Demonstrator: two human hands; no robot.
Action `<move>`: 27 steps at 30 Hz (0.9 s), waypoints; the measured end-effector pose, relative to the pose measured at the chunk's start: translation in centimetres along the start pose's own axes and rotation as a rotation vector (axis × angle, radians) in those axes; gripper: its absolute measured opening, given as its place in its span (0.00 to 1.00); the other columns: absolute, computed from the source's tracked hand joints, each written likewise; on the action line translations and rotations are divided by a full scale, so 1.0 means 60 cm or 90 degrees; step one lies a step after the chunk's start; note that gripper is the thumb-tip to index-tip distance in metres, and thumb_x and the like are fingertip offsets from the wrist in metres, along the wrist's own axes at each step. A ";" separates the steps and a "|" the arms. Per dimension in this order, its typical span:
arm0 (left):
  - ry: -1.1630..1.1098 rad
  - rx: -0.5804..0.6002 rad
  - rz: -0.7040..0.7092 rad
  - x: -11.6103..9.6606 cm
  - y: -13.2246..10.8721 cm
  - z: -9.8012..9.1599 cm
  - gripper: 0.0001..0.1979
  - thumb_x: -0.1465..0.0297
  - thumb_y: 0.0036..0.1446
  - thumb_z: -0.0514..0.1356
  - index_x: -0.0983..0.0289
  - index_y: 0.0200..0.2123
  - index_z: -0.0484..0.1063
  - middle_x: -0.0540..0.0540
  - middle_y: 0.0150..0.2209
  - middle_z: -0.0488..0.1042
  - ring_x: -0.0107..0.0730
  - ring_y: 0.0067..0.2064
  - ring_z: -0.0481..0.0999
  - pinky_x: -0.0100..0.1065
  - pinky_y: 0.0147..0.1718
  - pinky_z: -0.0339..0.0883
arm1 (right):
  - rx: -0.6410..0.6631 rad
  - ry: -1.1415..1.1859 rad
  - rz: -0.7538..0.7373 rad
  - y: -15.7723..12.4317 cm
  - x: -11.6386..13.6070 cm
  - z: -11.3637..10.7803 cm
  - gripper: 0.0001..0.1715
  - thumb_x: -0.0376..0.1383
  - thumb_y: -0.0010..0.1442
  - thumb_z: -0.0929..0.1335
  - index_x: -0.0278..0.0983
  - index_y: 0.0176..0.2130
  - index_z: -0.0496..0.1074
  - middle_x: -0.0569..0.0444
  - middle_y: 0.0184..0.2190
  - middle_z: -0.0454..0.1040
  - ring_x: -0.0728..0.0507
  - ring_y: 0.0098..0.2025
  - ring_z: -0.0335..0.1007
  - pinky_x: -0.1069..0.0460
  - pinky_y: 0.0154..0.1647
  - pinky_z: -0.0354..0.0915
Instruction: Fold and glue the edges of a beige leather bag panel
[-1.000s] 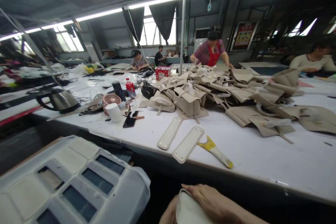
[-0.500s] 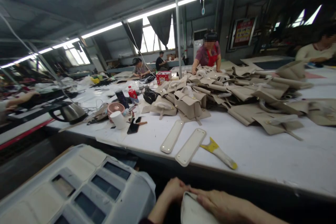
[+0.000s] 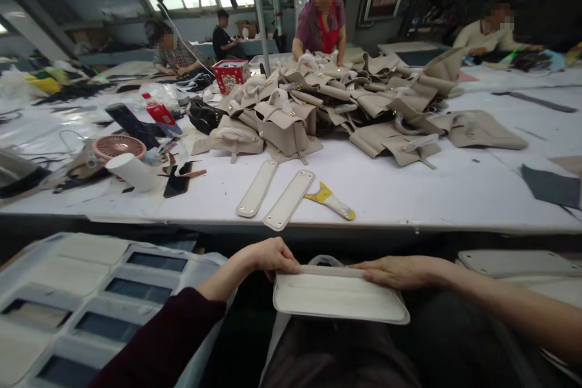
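Both hands now show fully, holding a pale panel over the lap.
The left hand [image 3: 273,256] and right hand [image 3: 400,271] each grip the panel [image 3: 339,297] at its far edge, below the tabletop [image 3: 409,194]; before, only its corner showed. Two strips [image 3: 275,197], a scraper [image 3: 330,200] and piled bags [image 3: 318,109] lie beyond.
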State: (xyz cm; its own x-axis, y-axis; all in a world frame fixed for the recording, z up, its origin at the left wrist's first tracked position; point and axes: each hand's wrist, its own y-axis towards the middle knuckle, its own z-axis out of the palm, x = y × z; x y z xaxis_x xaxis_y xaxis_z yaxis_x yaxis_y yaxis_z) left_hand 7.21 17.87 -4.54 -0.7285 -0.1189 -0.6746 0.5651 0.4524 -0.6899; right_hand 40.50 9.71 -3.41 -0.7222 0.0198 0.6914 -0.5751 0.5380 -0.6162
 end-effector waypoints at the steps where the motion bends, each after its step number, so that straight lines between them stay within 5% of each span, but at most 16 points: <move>1: 0.011 0.005 -0.002 0.000 0.002 -0.001 0.28 0.51 0.38 0.68 0.63 0.41 0.82 0.53 0.28 0.76 0.33 0.28 0.73 0.30 0.23 0.69 | -0.010 0.008 -0.002 0.000 -0.007 0.001 0.32 0.55 0.67 0.58 0.48 0.65 0.59 0.53 0.64 0.62 0.33 0.64 0.59 0.37 0.66 0.51; 9: 0.157 -0.048 0.022 -0.010 0.020 0.012 0.22 0.49 0.45 0.64 0.63 0.30 0.83 0.48 0.20 0.69 0.28 0.25 0.65 0.28 0.22 0.56 | -0.096 0.031 -0.091 0.078 0.032 0.029 0.26 0.48 0.64 0.64 0.48 0.59 0.69 0.53 0.57 0.72 0.36 0.56 0.70 0.42 0.59 0.62; 13: 0.205 -0.102 0.065 -0.024 0.016 0.027 0.21 0.50 0.48 0.63 0.60 0.36 0.82 0.50 0.29 0.77 0.36 0.33 0.73 0.30 0.28 0.62 | -0.162 0.078 -0.101 0.109 0.065 0.038 0.23 0.49 0.58 0.69 0.48 0.52 0.76 0.54 0.49 0.78 0.36 0.51 0.74 0.43 0.56 0.64; 18: 0.270 -0.291 0.187 -0.048 -0.022 0.084 0.13 0.65 0.55 0.60 0.60 0.44 0.74 0.55 0.47 0.75 0.42 0.49 0.70 0.38 0.49 0.61 | -0.433 0.244 -0.066 0.074 0.020 0.050 0.21 0.48 0.49 0.74 0.46 0.44 0.80 0.54 0.49 0.78 0.35 0.57 0.68 0.43 0.65 0.52; 21: 0.281 -0.359 0.285 -0.055 -0.045 0.142 0.05 0.68 0.60 0.56 0.60 0.36 0.72 0.54 0.40 0.74 0.40 0.46 0.70 0.39 0.47 0.61 | -0.677 0.426 0.022 0.033 -0.049 0.108 0.30 0.57 0.58 0.65 0.41 0.50 0.75 0.49 0.54 0.74 0.38 0.60 0.63 0.45 0.63 0.55; 23: 0.265 -0.355 0.332 -0.058 -0.050 0.181 0.05 0.66 0.61 0.58 0.59 0.34 0.71 0.53 0.38 0.73 0.39 0.44 0.71 0.39 0.45 0.62 | -0.780 0.579 0.125 0.026 -0.087 0.177 0.38 0.61 0.60 0.57 0.36 0.46 0.75 0.42 0.48 0.76 0.36 0.54 0.69 0.43 0.54 0.64; 27: 0.241 -0.322 0.370 -0.074 -0.035 0.246 0.03 0.67 0.61 0.59 0.59 0.35 0.71 0.52 0.37 0.74 0.40 0.43 0.72 0.40 0.43 0.62 | -0.735 0.881 0.211 0.081 -0.095 0.312 0.34 0.59 0.60 0.61 0.32 0.33 0.73 0.41 0.29 0.76 0.37 0.31 0.75 0.44 0.30 0.70</move>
State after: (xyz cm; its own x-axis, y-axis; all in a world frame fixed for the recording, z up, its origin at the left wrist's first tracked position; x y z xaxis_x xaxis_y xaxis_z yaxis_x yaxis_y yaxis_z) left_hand 14.99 4.38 -3.94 -0.5080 0.5165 -0.6893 0.7141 0.7000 -0.0017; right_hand 34.65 -3.56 -17.40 0.4056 0.5128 0.7566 0.4621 0.5992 -0.6538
